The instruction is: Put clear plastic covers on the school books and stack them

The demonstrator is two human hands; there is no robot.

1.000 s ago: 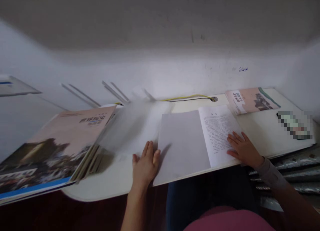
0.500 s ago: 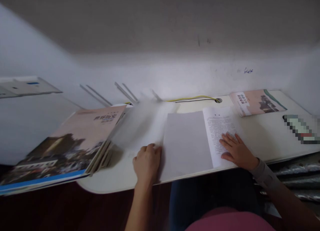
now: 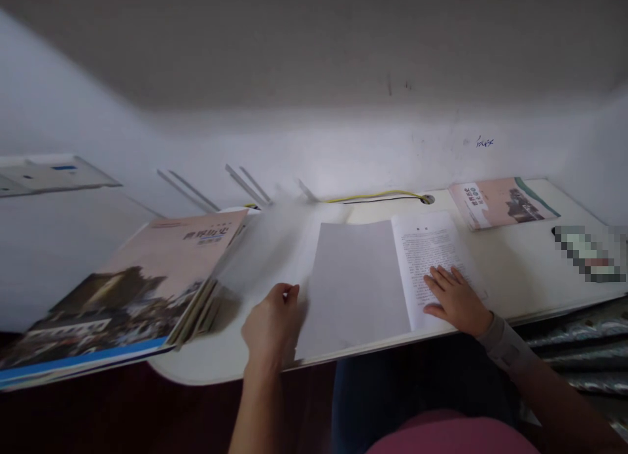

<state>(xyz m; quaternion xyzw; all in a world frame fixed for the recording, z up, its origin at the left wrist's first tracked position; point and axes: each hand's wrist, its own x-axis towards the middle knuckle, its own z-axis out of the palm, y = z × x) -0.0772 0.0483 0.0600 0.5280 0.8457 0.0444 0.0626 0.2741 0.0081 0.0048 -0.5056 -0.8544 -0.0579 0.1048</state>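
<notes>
And here's the white desk (image 3: 527, 267), its near left corner rounded, running along a pale wall (image 3: 353, 153)! Dim grey spreads overhead, with a brighter band below. Blue handwriting (image 3: 485, 142) marks the right side; a yellow cable (image 3: 377, 193) trails to the desk's round cable hole (image 3: 428, 199). Far left, a wall-mounted panel (image 3: 49, 174); beneath, dark reddish floor (image 3: 147, 418).

Wide grey band (image 3: 506, 347) just behind right hand (image 3: 454, 300). Left hand (image 3: 272, 323) bare. Pink top (image 3: 451, 434), dark-blue trousers (image 3: 375, 388) below, between both.
</notes>
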